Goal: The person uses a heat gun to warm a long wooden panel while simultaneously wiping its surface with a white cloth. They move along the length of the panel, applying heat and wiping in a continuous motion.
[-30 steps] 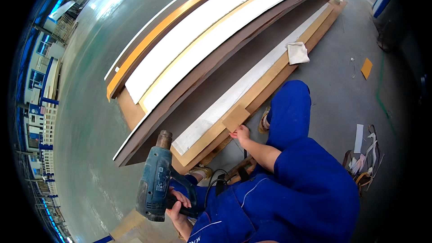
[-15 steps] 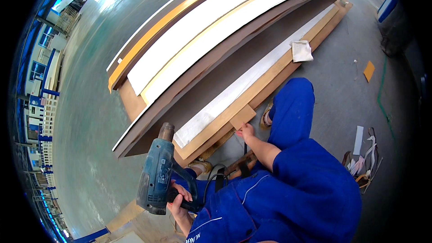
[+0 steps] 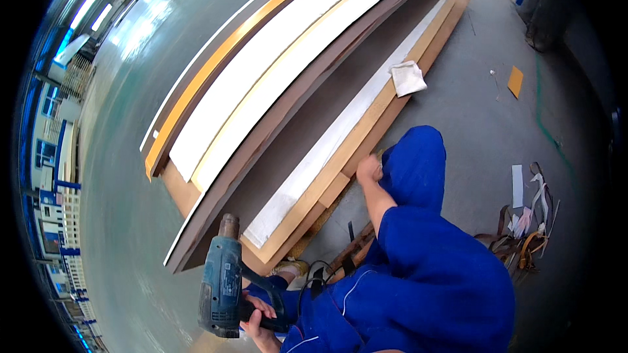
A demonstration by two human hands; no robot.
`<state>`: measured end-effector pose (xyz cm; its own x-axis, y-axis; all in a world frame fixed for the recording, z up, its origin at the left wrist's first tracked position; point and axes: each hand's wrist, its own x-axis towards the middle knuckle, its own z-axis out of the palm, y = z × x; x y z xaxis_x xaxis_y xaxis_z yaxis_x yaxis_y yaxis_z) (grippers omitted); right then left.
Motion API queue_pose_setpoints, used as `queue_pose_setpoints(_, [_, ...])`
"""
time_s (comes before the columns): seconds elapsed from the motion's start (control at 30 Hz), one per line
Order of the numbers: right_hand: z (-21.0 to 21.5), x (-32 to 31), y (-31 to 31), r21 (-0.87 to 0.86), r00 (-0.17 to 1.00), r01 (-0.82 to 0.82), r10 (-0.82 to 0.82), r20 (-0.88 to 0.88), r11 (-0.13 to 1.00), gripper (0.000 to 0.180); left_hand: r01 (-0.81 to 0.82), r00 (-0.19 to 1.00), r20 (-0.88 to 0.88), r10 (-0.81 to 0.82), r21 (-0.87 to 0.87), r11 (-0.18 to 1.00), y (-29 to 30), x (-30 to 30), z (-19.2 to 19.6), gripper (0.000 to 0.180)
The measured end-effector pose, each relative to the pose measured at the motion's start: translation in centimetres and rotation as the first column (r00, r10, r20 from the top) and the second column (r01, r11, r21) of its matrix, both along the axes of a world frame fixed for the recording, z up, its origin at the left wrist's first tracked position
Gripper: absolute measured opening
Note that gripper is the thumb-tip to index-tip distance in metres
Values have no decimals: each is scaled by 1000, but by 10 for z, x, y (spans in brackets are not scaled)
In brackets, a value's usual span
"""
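Your left hand (image 3: pixel 258 317) has its fingers wrapped tight around the grip of the blue heat gun (image 3: pixel 222 281), whose long axis runs up and away from your fingers, nozzle aimed at the near end of the dark brown panel (image 3: pixel 275 150). Your right hand (image 3: pixel 368 170) is closed in a fist against the long wooden strip (image 3: pixel 340 163); whether it holds anything, you cannot tell.

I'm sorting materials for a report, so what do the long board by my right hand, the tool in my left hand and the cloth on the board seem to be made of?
Long board: probably wood or fibreboard, tan, matt, with a white strip along it. Heat gun in the left hand: blue plastic body, seemingly metal nozzle that looks dull brown. Cloth: soft white fabric, creased. The right hand rests at the board's edge.
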<state>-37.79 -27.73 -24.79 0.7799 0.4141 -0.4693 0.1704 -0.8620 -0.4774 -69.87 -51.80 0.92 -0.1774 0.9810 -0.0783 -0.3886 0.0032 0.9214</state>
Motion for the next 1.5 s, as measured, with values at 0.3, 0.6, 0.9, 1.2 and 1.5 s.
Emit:
queue_pose_setpoints(0.3, [-2, 166, 118, -307, 746, -325, 442, 498, 894, 31, -115, 985, -148, 88, -185, 976, 34, 58, 60, 47])
queue_pose_setpoints(0.6, [-51, 204, 163, -345, 776, -436, 541, 323, 831, 32, 20, 999, -46, -23, -74, 997, 15, 19, 44, 60])
queue_pose_setpoints(0.9, [-3, 250, 177, 332, 901, 4, -147, 407, 943, 32, -213, 973, -99, 206, -68, 975, 7, 24, 65, 58])
queue_pose_setpoints(1.2, [114, 301, 146, 409, 876, -353, 451, -171, 842, 14, -217, 976, 10, 217, -50, 975, 3, 10, 38, 57])
queue_pose_setpoints(1.5, [278, 90, 80, 684, 679, -727, 221, 700, 66, 8, -207, 973, 114, 200, 49, 977, -18, -10, 24, 53])
